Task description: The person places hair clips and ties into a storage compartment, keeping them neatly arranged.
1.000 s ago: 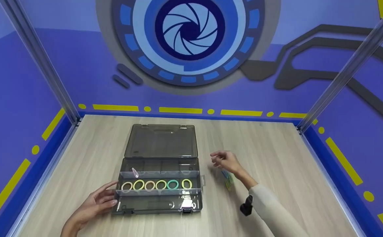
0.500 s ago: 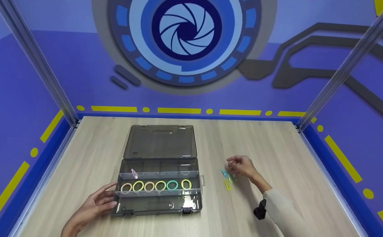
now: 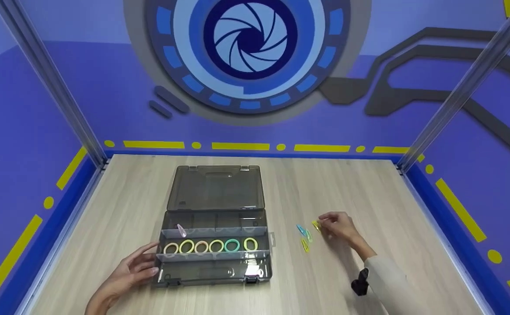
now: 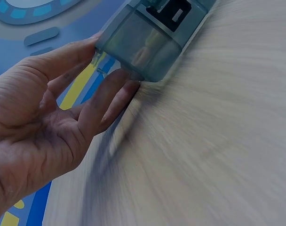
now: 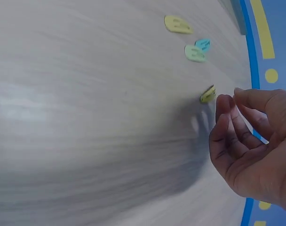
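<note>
A translucent dark storage box (image 3: 214, 277) lies with its lid (image 3: 215, 189) folded back. Its middle row holds several pastel hair ties (image 3: 216, 246), and a pink hair clip (image 3: 181, 230) is in the far row at the left. My left hand (image 3: 123, 275) touches the left side of the box with thumb and fingers spread; the left wrist view shows the fingertips on the box wall (image 4: 147, 52). Beside a tilted yellow hair clip (image 5: 208, 94), my right hand (image 5: 256, 141) has loosely bent fingers, a small gap showing between fingertips and clip.
Left of the right hand lie a blue hair clip (image 3: 300, 229), a pale green hair clip (image 3: 309, 235) and another yellow hair clip (image 3: 305, 245). The wooden table (image 3: 346, 179) is enclosed by blue walls (image 3: 84, 100) with metal posts at the corners.
My right hand has moved right and slightly toward me, away from the box. A yellow clip now shows at its fingertips, apart from the other clips. My left hand stays at the box.
</note>
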Available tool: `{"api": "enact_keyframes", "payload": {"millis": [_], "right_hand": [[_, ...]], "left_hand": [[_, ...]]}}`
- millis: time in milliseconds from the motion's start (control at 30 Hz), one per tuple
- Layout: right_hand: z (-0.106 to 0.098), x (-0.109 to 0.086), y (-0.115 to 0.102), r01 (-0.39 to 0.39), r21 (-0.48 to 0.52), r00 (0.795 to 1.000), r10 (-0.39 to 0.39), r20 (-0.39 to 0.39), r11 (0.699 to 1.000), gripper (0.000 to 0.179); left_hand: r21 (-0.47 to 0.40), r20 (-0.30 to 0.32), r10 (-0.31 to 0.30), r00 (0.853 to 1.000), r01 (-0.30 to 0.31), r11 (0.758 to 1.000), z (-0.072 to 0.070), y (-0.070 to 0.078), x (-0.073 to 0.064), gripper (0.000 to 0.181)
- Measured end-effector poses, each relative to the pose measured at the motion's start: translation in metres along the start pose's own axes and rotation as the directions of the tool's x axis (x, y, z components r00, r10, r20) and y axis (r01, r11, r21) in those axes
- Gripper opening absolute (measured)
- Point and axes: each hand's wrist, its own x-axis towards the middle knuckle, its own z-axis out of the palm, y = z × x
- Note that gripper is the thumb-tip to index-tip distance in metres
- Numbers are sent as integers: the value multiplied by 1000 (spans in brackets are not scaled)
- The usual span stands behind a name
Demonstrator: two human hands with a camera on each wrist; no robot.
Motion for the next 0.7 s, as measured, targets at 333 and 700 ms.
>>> {"api": "enact_keyframes", "payload": {"millis": [333, 700], "right_hand": [[-1, 6, 14, 101, -163, 995, -99, 22, 981, 21], [1, 13, 16, 454, -353, 890, -395, 228, 818, 22]], "left_hand": [[4, -7, 9, 1000, -9, 1000, 1, 0, 0, 78], [6, 8, 31, 1000, -31, 1000, 0, -1, -1, 76]]}}
